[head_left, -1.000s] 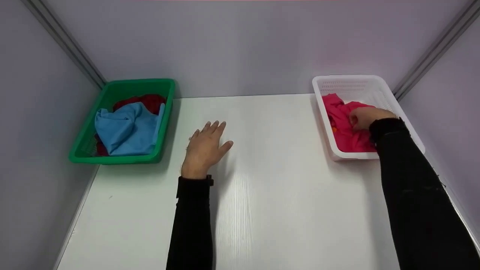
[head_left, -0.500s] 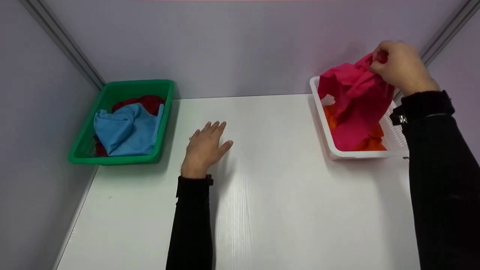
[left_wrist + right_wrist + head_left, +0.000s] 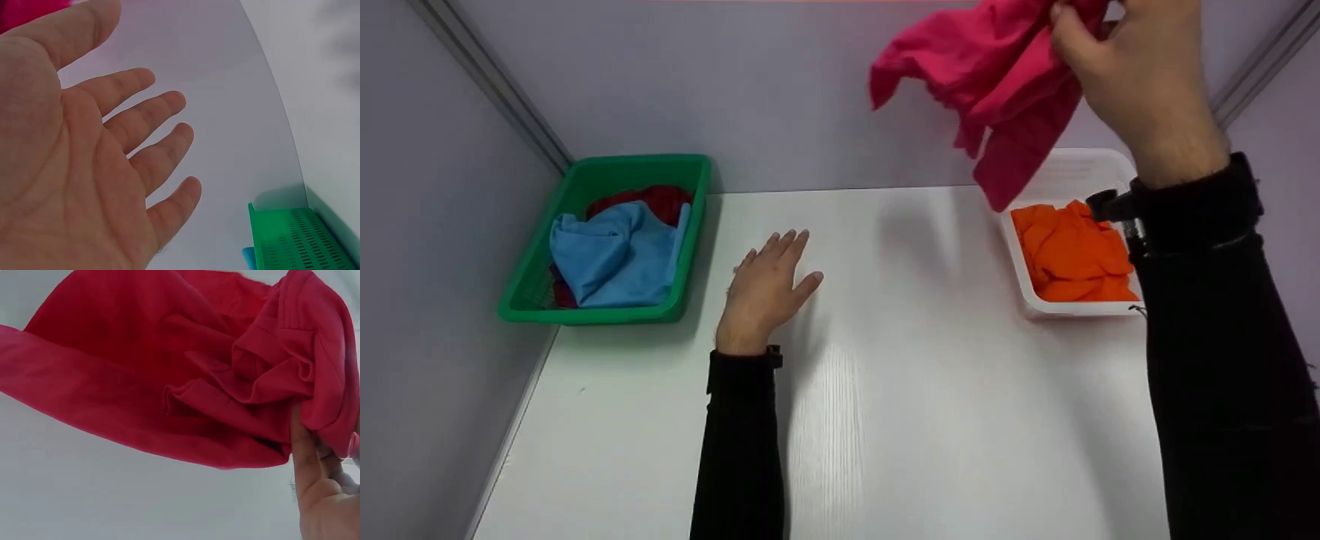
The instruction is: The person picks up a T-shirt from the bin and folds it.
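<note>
High at the upper right of the head view, my right hand (image 3: 1147, 82) grips a pinkish-red garment (image 3: 997, 67) with stitched seams. Its loose end hangs down to the left, over the table and the left side of the white basket (image 3: 1080, 309). In the right wrist view the garment (image 3: 169, 377) spreads in folds from the pinching thumb and fingers. Orange cloth (image 3: 1072, 251) lies bunched inside the white basket. My left hand (image 3: 765, 292) is held over the middle of the table, fingers straight and spread; the left wrist view shows its bare palm (image 3: 73, 169).
At the left stands a green basket (image 3: 690, 247) with a light blue cloth (image 3: 615, 259) lying over dark red cloth (image 3: 660, 202). Pale wall panels (image 3: 795, 97) enclose the white table (image 3: 885, 390) at the back and sides.
My right hand has lifted the pinkish-red garment up out of the white basket and drawn it leftward, uncovering the orange cloth. My left hand has stayed nearly still.
</note>
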